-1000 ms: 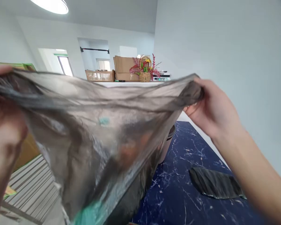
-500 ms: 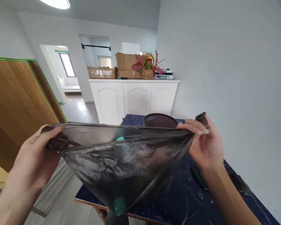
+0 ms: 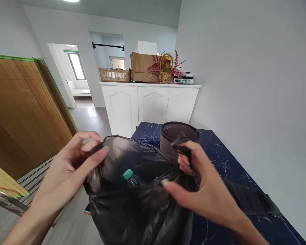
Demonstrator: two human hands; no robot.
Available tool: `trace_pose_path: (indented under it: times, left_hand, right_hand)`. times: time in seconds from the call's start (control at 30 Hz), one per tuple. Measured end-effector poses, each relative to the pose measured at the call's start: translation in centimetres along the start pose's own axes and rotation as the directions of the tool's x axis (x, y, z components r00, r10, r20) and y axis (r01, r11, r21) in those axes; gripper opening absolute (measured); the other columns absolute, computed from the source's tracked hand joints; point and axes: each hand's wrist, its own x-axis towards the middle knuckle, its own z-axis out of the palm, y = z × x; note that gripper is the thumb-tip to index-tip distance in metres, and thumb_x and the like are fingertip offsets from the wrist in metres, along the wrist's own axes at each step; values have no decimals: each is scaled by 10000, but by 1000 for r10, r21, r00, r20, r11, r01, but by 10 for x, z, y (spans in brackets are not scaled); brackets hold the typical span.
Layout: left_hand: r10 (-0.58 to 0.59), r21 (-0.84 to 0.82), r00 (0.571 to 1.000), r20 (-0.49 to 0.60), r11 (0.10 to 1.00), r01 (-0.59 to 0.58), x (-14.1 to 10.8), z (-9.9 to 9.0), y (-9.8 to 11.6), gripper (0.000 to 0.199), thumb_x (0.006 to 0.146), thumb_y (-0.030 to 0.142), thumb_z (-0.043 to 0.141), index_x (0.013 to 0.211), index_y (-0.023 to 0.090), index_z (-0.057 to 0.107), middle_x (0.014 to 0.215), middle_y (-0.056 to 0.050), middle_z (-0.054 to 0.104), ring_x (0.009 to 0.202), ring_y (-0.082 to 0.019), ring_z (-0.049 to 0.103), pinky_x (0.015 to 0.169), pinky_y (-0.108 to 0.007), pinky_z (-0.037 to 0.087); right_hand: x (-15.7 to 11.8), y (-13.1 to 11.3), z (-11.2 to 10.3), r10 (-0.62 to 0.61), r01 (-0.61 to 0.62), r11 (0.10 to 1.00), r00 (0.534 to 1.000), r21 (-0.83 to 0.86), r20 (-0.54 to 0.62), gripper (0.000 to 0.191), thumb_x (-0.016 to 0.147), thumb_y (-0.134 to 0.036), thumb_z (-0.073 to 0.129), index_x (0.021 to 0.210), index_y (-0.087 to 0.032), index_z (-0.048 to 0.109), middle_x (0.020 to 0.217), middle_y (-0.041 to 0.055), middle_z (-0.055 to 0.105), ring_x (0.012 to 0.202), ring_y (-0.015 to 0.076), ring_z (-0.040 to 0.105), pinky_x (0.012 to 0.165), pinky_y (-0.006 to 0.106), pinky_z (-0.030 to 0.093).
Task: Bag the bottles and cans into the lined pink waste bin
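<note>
A thin black garbage bag (image 3: 142,211) hangs between my two hands, its mouth gaping upward. My left hand (image 3: 78,160) pinches the left side of the rim between thumb and fingers. My right hand (image 3: 193,180) is closed around a bunched part of the rim on the right, its thumb pressed along the near edge. Inside the bag lies a clear plastic bottle with a green cap (image 3: 128,174); the rest of the contents is hidden by the film. Behind my right hand, a dark round trash can (image 3: 165,144) stands on the table.
The dark blue marbled table (image 3: 219,156) runs along the right wall, with a folded black plastic strip (image 3: 255,199) on it. A white cabinet (image 3: 153,105) beyond carries cardboard boxes (image 3: 114,75) and a flower basket (image 3: 165,78). At left are a bamboo screen (image 3: 22,119) and a metal rack (image 3: 7,200).
My hands have come closer together, so the stretched bag rim has slackened and its mouth opened. The green bottle cap now shows inside. More of the trash can is visible.
</note>
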Motion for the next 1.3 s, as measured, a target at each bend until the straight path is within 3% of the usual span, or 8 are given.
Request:
trace_pose_path:
  times: [0.13, 0.3, 0.53, 0.67, 0.8, 1.0, 1.17, 1.3]
  left_hand:
    - [241, 195, 904, 354, 926, -323, -14, 30, 16, 210, 819, 294, 858, 1009, 264, 774, 775, -14, 692, 669, -165, 610, 637, -214, 536]
    - [86, 115, 921, 381, 984, -139, -29, 43, 15, 457, 681, 121, 937, 1084, 293, 806, 779, -8, 683, 770, -225, 648, 778, -281, 580]
    - [132, 58, 867, 480, 982, -182, -21, 35, -30, 1329, 278, 186, 1102, 1490, 361, 586, 1439, -97, 667, 1346, -386, 626, 1165, -474, 515]
    - [-30, 189, 792, 610, 976, -109, -16, 46, -56, 400, 796, 302, 902, 1180, 285, 792, 1039, -52, 785, 953, -290, 743, 892, -388, 635]
    - [-24, 136, 794, 607, 988, -74, -11, 37, -69, 54, 906, 289, 788, 920, 249, 822, 998, -57, 774, 993, -275, 714, 949, -350, 602]
    - [-122, -121, 956, 268, 980, 159, -11, 26, -76, 337, 922, 565, 782, 938, 229, 802, 1252, -106, 749, 1229, -292, 682, 1073, -318, 563]
    - [-273, -523, 954, 124, 799, 297, -17, 43, -69, 413, 898, 507, 850, 753, 212, 599, 584, 58, 499, 603, -137, 598, 890, -331, 651]
    - [-389, -704, 915, 110, 619, 348, -14, 52, -64, 396, 946, 291, 831, 747, 196, 502, 589, 110, 318, 421, -44, 314, 471, -171, 499]
  right_hand:
    - [1, -8, 40, -70, 77, 997, 980, -30, 187, 1022, 634, -463, 1021, 1501, -340, 494, 1333, 91, 589, 1161, 297, 636, 1006, 456, 585]
    - [10, 2, 64, -200, 210, 977, 954, -23, 223, 47, 978, -263, 659, 1019, -247, 642, 982, 31, 638, 884, 210, 635, 774, 358, 533]
    - [15, 1, 60, -167, 166, 986, 977, 16, 131, 228, 978, -152, 566, 767, -232, 537, 755, -31, 531, 684, 141, 487, 633, 278, 393]
    - [21, -2, 58, -104, 83, 990, 975, 116, 198, 169, 961, -180, 589, 808, -238, 630, 797, -21, 576, 736, 150, 537, 691, 280, 450]
    - [16, 10, 33, 80, -111, 982, 976, 150, 202, 220, 975, -381, 706, 1174, -296, 743, 811, -21, 540, 707, 150, 506, 658, 279, 473]
    - [-13, 42, -5, 260, -211, 907, 961, 365, -92, 400, 997, -503, 738, 1363, -345, 718, 773, -22, 484, 719, 157, 470, 664, 306, 455]
    - [-28, 52, -11, 315, -103, 783, 916, 614, -247, 227, 960, -458, 787, 1158, -347, 767, 743, -31, 384, 672, 152, 409, 601, 305, 467]
    - [-38, 62, -18, 345, -131, 769, 909, 625, -235, 191, 937, -474, 804, 1076, -350, 763, 793, -8, 519, 732, 182, 552, 799, 411, 602]
